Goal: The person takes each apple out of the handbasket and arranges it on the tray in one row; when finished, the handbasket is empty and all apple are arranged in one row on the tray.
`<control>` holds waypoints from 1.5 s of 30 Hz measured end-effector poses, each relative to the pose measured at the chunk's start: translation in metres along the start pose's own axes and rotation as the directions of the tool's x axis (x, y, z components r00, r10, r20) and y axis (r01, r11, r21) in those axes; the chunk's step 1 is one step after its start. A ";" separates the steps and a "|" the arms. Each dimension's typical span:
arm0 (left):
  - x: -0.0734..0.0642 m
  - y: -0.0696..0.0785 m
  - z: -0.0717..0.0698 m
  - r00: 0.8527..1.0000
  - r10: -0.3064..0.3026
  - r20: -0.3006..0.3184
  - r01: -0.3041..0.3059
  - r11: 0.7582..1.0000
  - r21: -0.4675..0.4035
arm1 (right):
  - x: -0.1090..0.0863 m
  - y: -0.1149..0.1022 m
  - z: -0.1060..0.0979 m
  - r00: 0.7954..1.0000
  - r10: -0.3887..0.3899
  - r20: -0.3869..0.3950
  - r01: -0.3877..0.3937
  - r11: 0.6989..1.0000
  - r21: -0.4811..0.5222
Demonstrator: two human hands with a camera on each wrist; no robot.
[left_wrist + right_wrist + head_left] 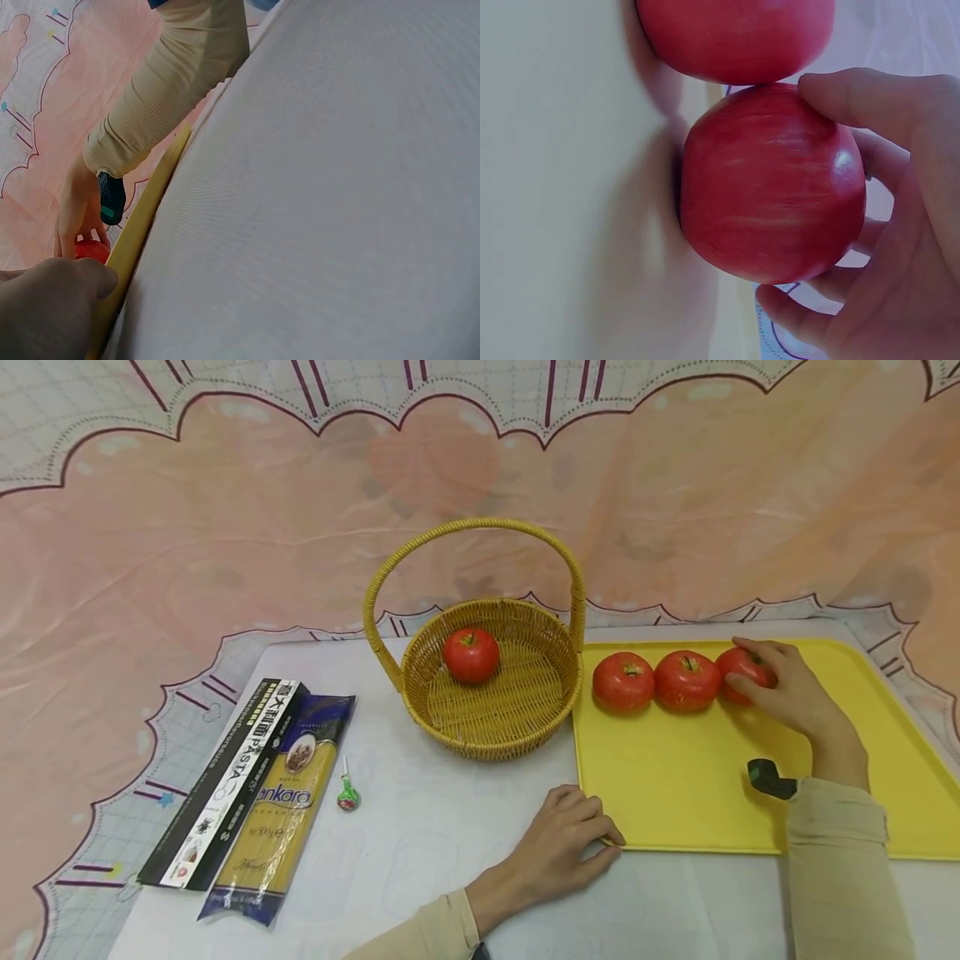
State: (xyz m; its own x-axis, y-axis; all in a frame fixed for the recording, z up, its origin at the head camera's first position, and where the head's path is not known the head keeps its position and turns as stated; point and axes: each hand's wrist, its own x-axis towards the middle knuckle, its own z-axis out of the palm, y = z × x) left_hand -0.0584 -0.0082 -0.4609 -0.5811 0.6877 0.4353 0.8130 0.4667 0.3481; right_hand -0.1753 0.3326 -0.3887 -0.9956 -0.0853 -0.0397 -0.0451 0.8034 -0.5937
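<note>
The right hand (798,693) is clamping on the rightmost apple (772,187), its thumb and fingers curling around it, while that apple is sitting on the yellow tray (697,777). The grip looks made; the lift does not seem to be happening yet. The left hand (562,843) is lying at the tray's near corner, its fingers loosely apart and touching the edge. Beside the held apple, 2 more, the middle apple (686,681) and the left apple (622,683), are waiting in a row. Farther left, 1 basket apple (471,656) is resting inside the wicker basket (491,747), so the work is probably standing at an early stage, with 3 of the 4 visible apples remaining on the tray. Beyond, 1 lollipop (347,795), 1 pasta packet (288,802) and 1 black box (225,785) are lying on the counter (420,827), apart from the hands.
</note>
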 end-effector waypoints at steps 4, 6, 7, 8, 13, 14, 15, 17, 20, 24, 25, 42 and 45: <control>0.001 0.000 0.000 1.000 0.010 -0.006 -0.010 1.000 0.000 | -0.002 0.000 -0.001 0.999 -0.030 -0.043 0.031 0.999 0.025; 0.002 0.000 0.000 1.000 0.014 -0.003 -0.014 1.000 -0.013 | -0.003 -0.001 -0.001 0.995 -0.055 -0.082 0.057 0.998 0.027; 0.002 0.000 0.000 1.000 0.019 -0.004 -0.019 1.000 -0.005 | -0.003 -0.001 -0.001 0.992 -0.067 -0.105 0.070 0.997 0.028; 0.002 0.000 0.000 1.000 0.028 -0.006 -0.028 1.000 0.007 | -0.003 -0.002 -0.001 0.989 -0.078 -0.128 0.082 0.996 0.031; 0.004 0.001 0.000 0.999 0.041 -0.007 -0.040 0.999 0.032 | -0.004 -0.007 -0.004 0.973 -0.094 -0.211 0.111 0.991 0.072; 0.005 0.001 0.000 0.999 0.041 -0.006 -0.041 0.999 0.028 | -0.004 -0.009 -0.004 0.967 -0.106 -0.230 0.127 0.989 0.076; 0.005 0.001 0.000 0.999 0.036 -0.004 -0.036 0.999 0.016 | -0.004 -0.011 -0.004 0.961 -0.117 -0.251 0.140 0.987 0.075; 0.006 0.002 0.000 0.999 0.040 -0.005 -0.040 0.999 0.016 | -0.004 -0.018 -0.003 0.945 -0.152 -0.289 0.181 0.981 0.073; 0.006 0.001 0.000 0.998 0.053 -0.017 -0.052 0.998 0.039 | -0.003 -0.032 0.000 0.910 -0.234 -0.342 0.269 0.961 0.058; 0.006 0.001 -0.001 0.998 0.050 -0.024 -0.049 0.998 0.042 | 0.002 -0.051 0.007 0.869 -0.333 -0.365 0.373 0.927 0.043; 0.005 0.000 -0.002 0.999 0.048 -0.025 -0.047 0.998 0.045 | 0.004 -0.055 0.009 0.864 -0.350 -0.363 0.390 0.920 0.041; -0.001 0.002 -0.004 0.998 0.050 -0.045 -0.048 0.998 0.030 | 0.020 -0.102 0.043 0.779 -0.561 -0.280 0.599 0.798 0.066; -0.001 0.002 -0.003 0.999 0.035 -0.034 -0.034 0.999 0.017 | 0.022 -0.107 0.046 0.773 -0.582 -0.253 0.614 0.787 0.062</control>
State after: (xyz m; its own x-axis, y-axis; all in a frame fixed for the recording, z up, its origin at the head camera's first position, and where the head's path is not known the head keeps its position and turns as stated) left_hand -0.0563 -0.0096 -0.4581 -0.5532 0.6841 0.4754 0.8331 0.4521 0.3188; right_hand -0.1889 0.2173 -0.3631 -0.7638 -0.3850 0.5181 -0.6413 0.5438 -0.5413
